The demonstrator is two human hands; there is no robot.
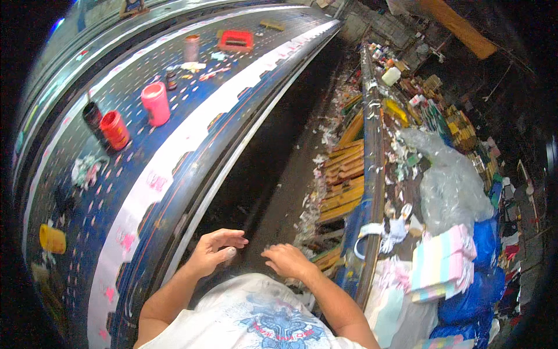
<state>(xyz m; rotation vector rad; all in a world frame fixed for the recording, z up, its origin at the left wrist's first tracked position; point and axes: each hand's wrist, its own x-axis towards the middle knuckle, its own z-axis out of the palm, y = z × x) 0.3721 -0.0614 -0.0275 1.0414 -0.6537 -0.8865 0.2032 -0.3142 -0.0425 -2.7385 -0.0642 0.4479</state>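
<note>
Left hand [215,253], right hand [286,260]: near, apart, bare, fingers loosely bent | long white pink-printed strip [139,200]: left, on dark perforated table [189,102] | yellow-brown slats [343,195]: right

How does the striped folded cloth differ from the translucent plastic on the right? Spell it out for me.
Colour: the striped folded cloth has pastel bands, while the translucent plastic is greyish and patternless.
Shape: the cloth is folded into a neat, blocky bundle; the plastic is loose and crumpled.
Size: the plastic covers more of the picture than the cloth.
Shared: both lie to the right of the long rail.
</note>
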